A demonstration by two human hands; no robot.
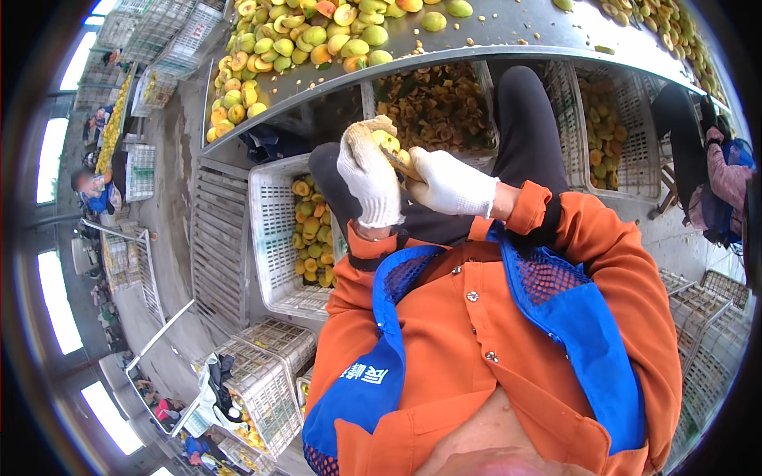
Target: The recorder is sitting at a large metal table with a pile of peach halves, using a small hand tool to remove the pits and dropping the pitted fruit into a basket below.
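My left hand (pixel 370 172), in a white knit glove with soiled fingertips, grips a yellow fruit (pixel 388 141) that looks like an apricot or peach. My right hand (pixel 449 181), gloved too, is closed around the handle of a small knife-like tool (pixel 394 159). Its dark blade meets the fruit, and my fingers hide part of the handle. Both hands are close together above my lap. Beyond them, a metal worktable (pixel 411 65) bears a heap of green and yellow fruit (pixel 297 44), some of it halved.
Left of my legs stands a white plastic crate (pixel 274 238) with fruit halves. Under the table sits a crate of brownish scraps (pixel 431 101). Another fruit crate (pixel 640 160) is at the right, near a person (pixel 726 172). Stacked crates (pixel 268 381) and a slatted pallet (pixel 219 238) are at left.
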